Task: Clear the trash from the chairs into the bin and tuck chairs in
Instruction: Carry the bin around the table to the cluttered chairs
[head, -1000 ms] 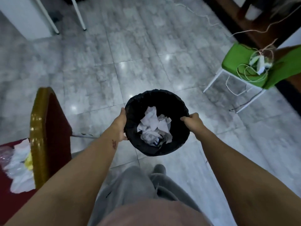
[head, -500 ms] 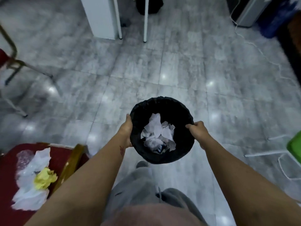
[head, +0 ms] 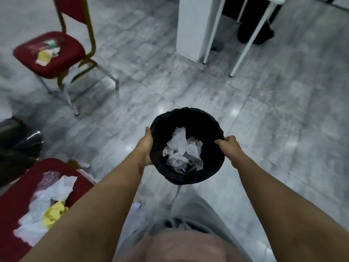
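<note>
I carry a round black bin (head: 205,121) above the floor, with crumpled white paper (head: 182,148) lying inside it. My left hand (head: 146,146) holds the bin's left side. My right hand (head: 227,145) grips its right rim. A red chair (head: 20,188) at the lower left has white and yellow crumpled trash (head: 47,208) on its seat. A second red chair (head: 62,59) with a gold frame stands at the upper left, with paper trash (head: 47,52) on its seat.
A white table panel (head: 194,27) and thin white legs (head: 249,40) stand at the top, with a dark bag (head: 255,31) beneath. A dark shiny object (head: 18,146) sits at the left edge. Small paper scraps (head: 137,205) lie on the grey tiled floor.
The view has swung left: the far red chair has come into sight at the upper left and the near one shows more of its seat. Both hands keep their hold on the bin.
</note>
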`<action>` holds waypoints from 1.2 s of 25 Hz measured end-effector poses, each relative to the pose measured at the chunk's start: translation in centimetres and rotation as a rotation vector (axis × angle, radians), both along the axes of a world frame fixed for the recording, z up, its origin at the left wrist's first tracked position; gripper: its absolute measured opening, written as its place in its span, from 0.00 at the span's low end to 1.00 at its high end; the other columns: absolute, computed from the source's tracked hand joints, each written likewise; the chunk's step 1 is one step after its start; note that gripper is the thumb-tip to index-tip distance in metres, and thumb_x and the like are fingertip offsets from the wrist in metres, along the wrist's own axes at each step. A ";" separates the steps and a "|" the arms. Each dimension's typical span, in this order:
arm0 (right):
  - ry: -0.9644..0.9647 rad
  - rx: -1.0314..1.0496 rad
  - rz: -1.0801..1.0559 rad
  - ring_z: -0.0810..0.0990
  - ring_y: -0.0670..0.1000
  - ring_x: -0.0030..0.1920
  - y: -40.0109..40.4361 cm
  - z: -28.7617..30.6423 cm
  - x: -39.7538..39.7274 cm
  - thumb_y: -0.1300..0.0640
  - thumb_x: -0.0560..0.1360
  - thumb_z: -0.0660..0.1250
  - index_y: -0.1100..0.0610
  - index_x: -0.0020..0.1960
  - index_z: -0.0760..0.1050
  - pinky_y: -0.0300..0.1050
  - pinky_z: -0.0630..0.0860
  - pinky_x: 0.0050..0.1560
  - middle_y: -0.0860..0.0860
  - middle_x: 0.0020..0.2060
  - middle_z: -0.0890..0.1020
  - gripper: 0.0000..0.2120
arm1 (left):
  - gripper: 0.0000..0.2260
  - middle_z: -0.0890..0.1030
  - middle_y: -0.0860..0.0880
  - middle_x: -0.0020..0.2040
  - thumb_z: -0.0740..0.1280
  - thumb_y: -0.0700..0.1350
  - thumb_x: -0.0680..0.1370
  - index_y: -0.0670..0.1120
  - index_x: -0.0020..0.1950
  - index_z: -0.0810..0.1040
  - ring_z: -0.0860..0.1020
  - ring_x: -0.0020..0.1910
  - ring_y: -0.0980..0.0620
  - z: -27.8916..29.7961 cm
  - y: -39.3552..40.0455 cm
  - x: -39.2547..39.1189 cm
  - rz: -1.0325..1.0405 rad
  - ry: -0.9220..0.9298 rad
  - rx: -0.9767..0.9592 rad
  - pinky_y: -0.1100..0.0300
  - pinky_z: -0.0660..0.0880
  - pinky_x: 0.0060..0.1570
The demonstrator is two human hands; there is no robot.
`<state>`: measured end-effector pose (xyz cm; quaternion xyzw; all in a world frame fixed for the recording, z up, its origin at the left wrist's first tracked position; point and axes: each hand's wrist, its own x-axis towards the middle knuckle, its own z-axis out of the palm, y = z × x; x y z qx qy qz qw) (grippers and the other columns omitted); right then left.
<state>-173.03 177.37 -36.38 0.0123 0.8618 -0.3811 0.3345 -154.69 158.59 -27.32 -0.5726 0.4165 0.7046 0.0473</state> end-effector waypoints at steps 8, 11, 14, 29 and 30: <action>0.023 0.004 0.422 0.76 0.60 0.52 -19.6 0.6 -11.8 0.52 0.74 0.65 0.60 0.54 0.65 0.54 0.72 0.48 0.57 0.47 0.73 0.16 | 0.27 0.77 0.49 0.42 0.45 0.65 0.81 0.48 0.57 0.74 0.75 0.40 0.49 -0.4 -11.8 -5.7 0.374 -0.021 0.002 0.48 0.71 0.51; -0.003 0.007 0.533 0.77 0.59 0.51 -27.5 0.0 -13.6 0.52 0.74 0.65 0.61 0.56 0.66 0.53 0.72 0.47 0.58 0.48 0.75 0.17 | 0.28 0.76 0.48 0.48 0.44 0.65 0.81 0.48 0.61 0.74 0.74 0.44 0.47 -1.3 -16.8 -6.4 0.451 -0.014 -0.025 0.48 0.71 0.51; 0.008 0.005 0.630 0.76 0.59 0.50 -35.7 -1.0 -14.4 0.53 0.74 0.65 0.60 0.55 0.66 0.53 0.72 0.48 0.57 0.48 0.74 0.16 | 0.29 0.75 0.47 0.50 0.45 0.65 0.81 0.47 0.66 0.73 0.73 0.48 0.46 -2.8 -22.6 -6.5 0.557 -0.030 -0.005 0.47 0.71 0.51; -0.035 0.120 1.093 0.71 0.52 0.38 -70.6 -2.1 -11.4 0.54 0.77 0.64 0.60 0.54 0.64 0.46 0.65 0.35 0.55 0.44 0.71 0.13 | 0.29 0.76 0.49 0.44 0.49 0.64 0.81 0.45 0.67 0.72 0.74 0.40 0.51 -5.3 -46.2 -3.4 1.013 0.005 0.048 0.55 0.72 0.35; -0.049 0.129 1.142 0.72 0.53 0.41 -73.0 -2.5 -11.0 0.54 0.78 0.64 0.60 0.56 0.65 0.46 0.67 0.37 0.55 0.46 0.72 0.14 | 0.28 0.77 0.49 0.46 0.48 0.63 0.82 0.44 0.66 0.72 0.74 0.41 0.51 -5.7 -47.4 -3.3 1.043 0.007 0.055 0.54 0.72 0.39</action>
